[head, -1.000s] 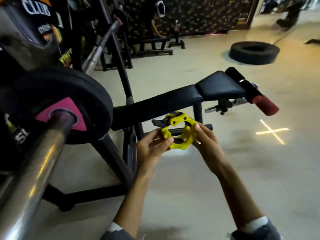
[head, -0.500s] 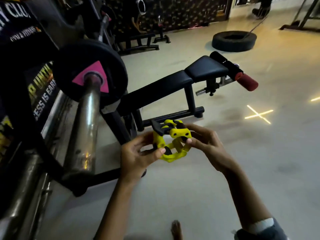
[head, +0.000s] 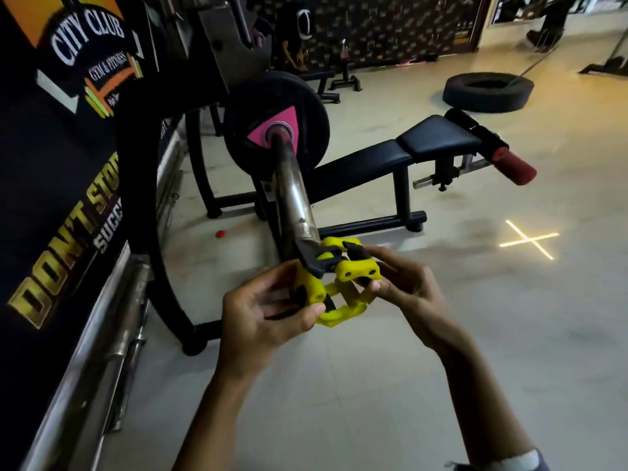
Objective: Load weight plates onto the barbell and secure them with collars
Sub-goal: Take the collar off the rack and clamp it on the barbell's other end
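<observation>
Both hands hold a yellow collar (head: pixel 339 290) right at the near tip of the barbell sleeve (head: pixel 294 198). The left hand (head: pixel 265 321) pinches its left side, thumb below and curled fingers (head: pixel 272 283) above. The right hand (head: pixel 407 294) grips the right side with bent fingers, near the black lever, which stands open. The collar may just have reached the sleeve's end, though the ring hides the contact. Farther up the sleeve sits a black weight plate (head: pixel 312 107) with a pink triangle. Beyond it stand a padded bench (head: pixel 438 139) and a tyre (head: pixel 487 93) on the floor (head: pixel 373 385).
</observation>
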{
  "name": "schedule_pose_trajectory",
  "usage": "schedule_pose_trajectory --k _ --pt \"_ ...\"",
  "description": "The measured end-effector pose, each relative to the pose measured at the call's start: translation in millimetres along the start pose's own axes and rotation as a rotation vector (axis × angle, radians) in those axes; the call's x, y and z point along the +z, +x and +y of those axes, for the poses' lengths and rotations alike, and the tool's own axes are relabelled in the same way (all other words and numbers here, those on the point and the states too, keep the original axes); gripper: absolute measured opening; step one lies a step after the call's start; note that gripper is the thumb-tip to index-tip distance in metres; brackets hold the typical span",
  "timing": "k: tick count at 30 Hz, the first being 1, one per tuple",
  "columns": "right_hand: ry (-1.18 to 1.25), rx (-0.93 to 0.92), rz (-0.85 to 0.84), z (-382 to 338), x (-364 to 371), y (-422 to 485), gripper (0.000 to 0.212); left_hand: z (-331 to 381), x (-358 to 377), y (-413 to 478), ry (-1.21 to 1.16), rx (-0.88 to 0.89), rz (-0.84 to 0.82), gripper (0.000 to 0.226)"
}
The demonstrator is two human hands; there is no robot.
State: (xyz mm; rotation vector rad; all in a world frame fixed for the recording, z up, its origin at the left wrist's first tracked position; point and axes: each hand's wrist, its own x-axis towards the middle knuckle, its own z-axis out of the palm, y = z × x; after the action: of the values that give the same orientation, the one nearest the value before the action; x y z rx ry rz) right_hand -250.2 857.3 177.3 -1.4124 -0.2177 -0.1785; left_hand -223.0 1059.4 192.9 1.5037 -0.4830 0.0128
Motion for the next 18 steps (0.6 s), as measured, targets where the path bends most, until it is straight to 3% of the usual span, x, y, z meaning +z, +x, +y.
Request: schedule_pose_trajectory --k 4,11,18 --pt "-0.019 -0.036 0.041 6 28 16 0.052 -3 -30 14 -0.004 0.014 0.013 0.051" --pt "0.002 -0.065 0.111 18 36 21 0.06 -22 -49 37 -0.013 0.039 -0.105 0.048" --pt "-0.029 -0.053 0.192 31 38 64 0.068 -36 -49 82 -0.053 0.022 -0.061 0.058"
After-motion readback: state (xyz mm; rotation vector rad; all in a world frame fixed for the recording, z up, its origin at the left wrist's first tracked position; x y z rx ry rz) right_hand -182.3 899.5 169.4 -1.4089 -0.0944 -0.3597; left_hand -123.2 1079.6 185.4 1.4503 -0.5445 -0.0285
